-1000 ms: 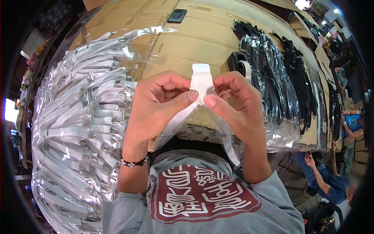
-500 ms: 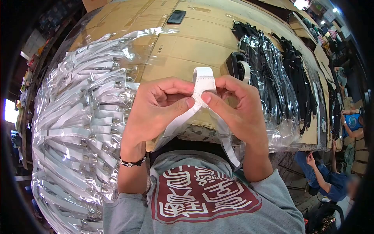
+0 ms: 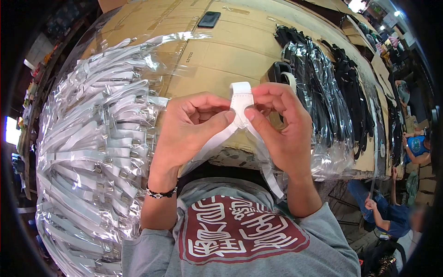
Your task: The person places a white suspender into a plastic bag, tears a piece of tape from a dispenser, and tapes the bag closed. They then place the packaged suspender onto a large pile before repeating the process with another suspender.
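Observation:
A pair of white suspenders is held up in front of my chest, its stitched Y-shaped joint facing me. The upper strap folds over in a loop above the joint, and two straps run down and apart below it. My left hand pinches the joint's left edge between thumb and fingers. On the opposite edge, my right hand grips it the same way, thumb on the front face. Behind my hands, the lower straps are partly hidden.
Clear-bagged white suspenders pile up at left. Bagged black straps lie at right, near a black object with a pale roll. A phone rests on the cardboard-covered table. Other people are at far right.
Both thumbs have shifted on the joint; the right thumb has moved right, uncovering more of its middle. The upper loop now sits slightly lower and flatter.

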### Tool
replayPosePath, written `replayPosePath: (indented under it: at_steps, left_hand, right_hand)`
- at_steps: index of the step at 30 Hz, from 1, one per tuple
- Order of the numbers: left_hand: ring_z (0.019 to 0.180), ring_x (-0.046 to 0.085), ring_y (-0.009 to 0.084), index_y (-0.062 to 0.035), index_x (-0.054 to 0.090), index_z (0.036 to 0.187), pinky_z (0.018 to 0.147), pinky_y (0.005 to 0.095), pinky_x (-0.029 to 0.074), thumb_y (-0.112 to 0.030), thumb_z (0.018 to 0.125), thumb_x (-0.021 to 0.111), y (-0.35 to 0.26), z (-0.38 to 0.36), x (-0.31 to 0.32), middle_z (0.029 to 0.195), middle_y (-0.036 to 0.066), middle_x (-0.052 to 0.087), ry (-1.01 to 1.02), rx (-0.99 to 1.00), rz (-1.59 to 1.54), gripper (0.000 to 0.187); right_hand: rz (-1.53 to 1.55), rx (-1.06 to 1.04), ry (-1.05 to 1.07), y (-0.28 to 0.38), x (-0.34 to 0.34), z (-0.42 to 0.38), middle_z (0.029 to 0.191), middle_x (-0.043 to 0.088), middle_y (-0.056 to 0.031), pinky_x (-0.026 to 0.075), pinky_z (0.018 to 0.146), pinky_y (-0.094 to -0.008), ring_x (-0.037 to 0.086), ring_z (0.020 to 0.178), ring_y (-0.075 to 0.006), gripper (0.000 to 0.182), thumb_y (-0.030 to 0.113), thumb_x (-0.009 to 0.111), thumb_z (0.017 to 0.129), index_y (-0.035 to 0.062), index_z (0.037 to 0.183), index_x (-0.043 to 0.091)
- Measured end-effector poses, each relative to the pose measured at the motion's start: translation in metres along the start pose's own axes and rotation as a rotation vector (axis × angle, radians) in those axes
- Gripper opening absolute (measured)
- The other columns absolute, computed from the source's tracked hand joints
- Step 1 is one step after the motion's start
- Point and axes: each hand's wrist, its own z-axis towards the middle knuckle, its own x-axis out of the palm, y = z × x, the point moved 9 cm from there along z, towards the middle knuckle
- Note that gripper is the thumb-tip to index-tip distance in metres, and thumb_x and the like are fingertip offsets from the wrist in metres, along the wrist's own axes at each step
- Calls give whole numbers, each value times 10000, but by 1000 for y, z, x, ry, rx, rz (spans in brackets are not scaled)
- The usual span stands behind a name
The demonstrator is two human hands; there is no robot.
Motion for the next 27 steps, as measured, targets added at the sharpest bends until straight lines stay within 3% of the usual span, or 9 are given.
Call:
replayPosePath:
  at_steps: [4,7,13,19,27]
  left_hand:
    - [844,643,80,56,694,1020,757,229,508,33,898,699,-3,1,0,951,73,728,17,43,47,125]
    - [810,633,68,53,696,999,730,222,499,16,908,701,-6,1,-1,914,62,727,-22,82,57,99]
    - [780,638,54,42,692,956,701,203,501,-17,912,714,-4,2,-6,881,55,727,-86,110,61,77]
    - [765,625,55,44,698,965,672,197,471,-9,911,710,-7,1,-7,872,55,725,-122,119,71,76]
    - [780,633,63,46,699,977,688,205,485,1,902,718,-2,1,-6,887,61,725,-115,99,59,89]
  right_hand:
    - [22,18,26,2,3,1,973,697,-61,478,811,-241,626,881,-93,305,-23,716,869,5,1133,566]
    - [69,19,-18,3,0,1,967,716,-88,500,773,-283,693,868,-157,276,63,738,857,11,1079,584]
    - [21,38,-105,-6,-6,-4,906,705,-67,484,761,-273,659,819,-141,240,126,732,881,4,1046,608]
    - [44,153,21,-20,2,-9,859,711,-76,482,751,-271,666,796,-142,207,151,744,874,-9,975,662]
    - [-11,108,79,-14,2,-3,847,705,-84,493,746,-291,671,785,-167,201,145,762,849,-1,950,667]
